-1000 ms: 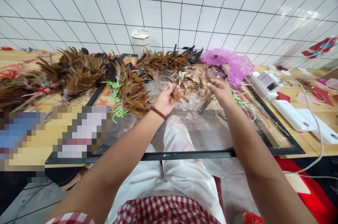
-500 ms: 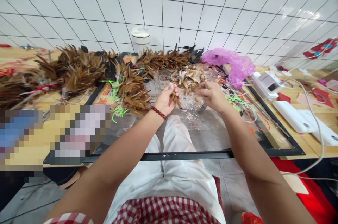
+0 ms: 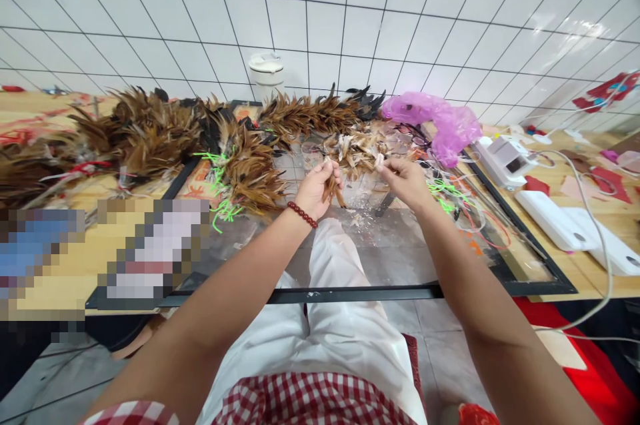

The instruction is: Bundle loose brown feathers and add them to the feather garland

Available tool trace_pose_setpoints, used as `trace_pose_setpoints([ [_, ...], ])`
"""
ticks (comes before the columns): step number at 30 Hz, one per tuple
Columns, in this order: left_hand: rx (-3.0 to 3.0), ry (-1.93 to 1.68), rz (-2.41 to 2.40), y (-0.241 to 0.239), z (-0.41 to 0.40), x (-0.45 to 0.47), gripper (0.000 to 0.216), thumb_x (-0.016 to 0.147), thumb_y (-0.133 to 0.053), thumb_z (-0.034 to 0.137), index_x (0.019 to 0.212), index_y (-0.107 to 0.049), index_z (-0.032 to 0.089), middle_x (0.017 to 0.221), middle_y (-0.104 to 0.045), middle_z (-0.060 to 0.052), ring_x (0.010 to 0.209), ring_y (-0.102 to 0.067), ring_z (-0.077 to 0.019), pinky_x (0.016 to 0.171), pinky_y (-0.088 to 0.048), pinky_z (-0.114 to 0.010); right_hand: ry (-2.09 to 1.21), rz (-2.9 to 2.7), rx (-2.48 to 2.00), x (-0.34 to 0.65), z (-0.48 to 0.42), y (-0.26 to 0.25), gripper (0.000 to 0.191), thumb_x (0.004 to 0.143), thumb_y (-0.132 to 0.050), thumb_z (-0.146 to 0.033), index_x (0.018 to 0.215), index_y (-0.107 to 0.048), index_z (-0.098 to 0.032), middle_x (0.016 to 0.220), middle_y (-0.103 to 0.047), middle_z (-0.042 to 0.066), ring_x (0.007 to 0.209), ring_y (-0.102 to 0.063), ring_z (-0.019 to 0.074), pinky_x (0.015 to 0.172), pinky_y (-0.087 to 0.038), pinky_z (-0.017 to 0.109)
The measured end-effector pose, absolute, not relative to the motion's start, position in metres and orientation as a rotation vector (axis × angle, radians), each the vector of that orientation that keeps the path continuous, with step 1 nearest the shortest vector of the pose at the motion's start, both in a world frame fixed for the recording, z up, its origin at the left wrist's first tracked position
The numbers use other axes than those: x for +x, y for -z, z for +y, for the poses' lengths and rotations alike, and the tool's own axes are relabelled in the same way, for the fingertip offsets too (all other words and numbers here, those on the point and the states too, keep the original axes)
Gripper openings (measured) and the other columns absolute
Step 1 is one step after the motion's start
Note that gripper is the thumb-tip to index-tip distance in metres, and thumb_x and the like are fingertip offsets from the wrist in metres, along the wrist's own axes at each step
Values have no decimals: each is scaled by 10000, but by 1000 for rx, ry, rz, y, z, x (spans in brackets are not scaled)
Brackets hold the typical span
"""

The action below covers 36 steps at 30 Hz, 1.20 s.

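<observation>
My left hand (image 3: 316, 189) is closed round a small bunch of brown feathers (image 3: 334, 190) that hang down from its fingers over the glass tabletop (image 3: 390, 258). My right hand (image 3: 406, 179) pinches a small pale feather (image 3: 380, 161) between thumb and fingertips, just in front of a loose heap of brown and white feathers (image 3: 357, 148). The two hands are a short way apart above a scatter of feather scraps on the glass. A red bead bracelet (image 3: 301, 214) circles my left wrist.
Bundles of brown feathers (image 3: 150, 135) tied with green cords (image 3: 220, 211) cover the left and back. A white lidded cup (image 3: 266, 75) stands by the tiled wall. A pink plastic bag (image 3: 440, 118), white devices (image 3: 565, 228) and cables lie to the right. Pixelated patches sit front left.
My right hand drew back from the feather heap toward my left hand and now pinches a pale feather. My left hand stayed almost still with its bunch.
</observation>
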<state>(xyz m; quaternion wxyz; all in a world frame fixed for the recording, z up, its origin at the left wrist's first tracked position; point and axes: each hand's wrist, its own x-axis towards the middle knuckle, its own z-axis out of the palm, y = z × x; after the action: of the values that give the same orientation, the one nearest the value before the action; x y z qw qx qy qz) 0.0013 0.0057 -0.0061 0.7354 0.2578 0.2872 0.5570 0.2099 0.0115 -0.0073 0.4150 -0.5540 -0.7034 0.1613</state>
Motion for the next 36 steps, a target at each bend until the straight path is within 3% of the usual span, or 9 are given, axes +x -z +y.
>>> trace_pose_setpoints([
  [3, 614, -1261, 692, 8, 5, 4, 139, 866, -620, 213, 749, -603, 140, 618, -574, 20, 515, -548, -63, 557, -471, -195, -653, -1597, -1337, 202, 10, 5, 292, 799, -612, -449, 693, -626, -177, 580, -518, -27, 538, -417, 103, 553, -328, 261],
  [7, 700, -1298, 735, 12, 4, 9, 135, 810, -687, 232, 731, -639, 133, 631, -617, 10, 520, -565, -63, 545, -447, -189, -804, -1473, -1254, 190, 6, 1, 317, 760, -655, -477, 678, -603, -175, 595, -549, -17, 540, -433, 99, 549, -338, 254],
  [16, 781, -1384, 790, 16, 0, 18, 163, 745, -745, 262, 691, -671, 127, 640, -642, 0, 555, -560, -53, 586, -442, -174, -572, -1595, -1276, 169, -5, 0, 277, 839, -585, -424, 743, -619, -166, 583, -497, -34, 533, -391, 86, 533, -302, 235],
  [24, 719, -1412, 779, 15, 7, 11, 154, 731, -761, 263, 709, -695, 126, 663, -661, -14, 599, -581, -79, 619, -465, -198, -509, -1830, -1263, 163, -16, -7, 274, 858, -561, -396, 728, -626, -164, 601, -555, -15, 557, -434, 99, 563, -320, 242],
  [31, 871, -1325, 752, 18, 4, 13, 178, 686, -799, 280, 687, -710, 126, 603, -615, -3, 574, -529, -75, 583, -429, -196, -876, -1802, -1219, 159, -17, -10, 390, 826, -582, -528, 672, -566, -170, 575, -552, -9, 508, -422, 91, 509, -322, 244],
  [36, 928, -1274, 703, 18, 2, 14, 211, 671, -808, 310, 739, -726, 128, 692, -669, -20, 648, -570, -90, 649, -460, -210, -935, -1835, -1229, 161, -14, -7, 442, 799, -612, -579, 637, -565, -171, 554, -562, -6, 488, -425, 83, 483, -314, 239],
])
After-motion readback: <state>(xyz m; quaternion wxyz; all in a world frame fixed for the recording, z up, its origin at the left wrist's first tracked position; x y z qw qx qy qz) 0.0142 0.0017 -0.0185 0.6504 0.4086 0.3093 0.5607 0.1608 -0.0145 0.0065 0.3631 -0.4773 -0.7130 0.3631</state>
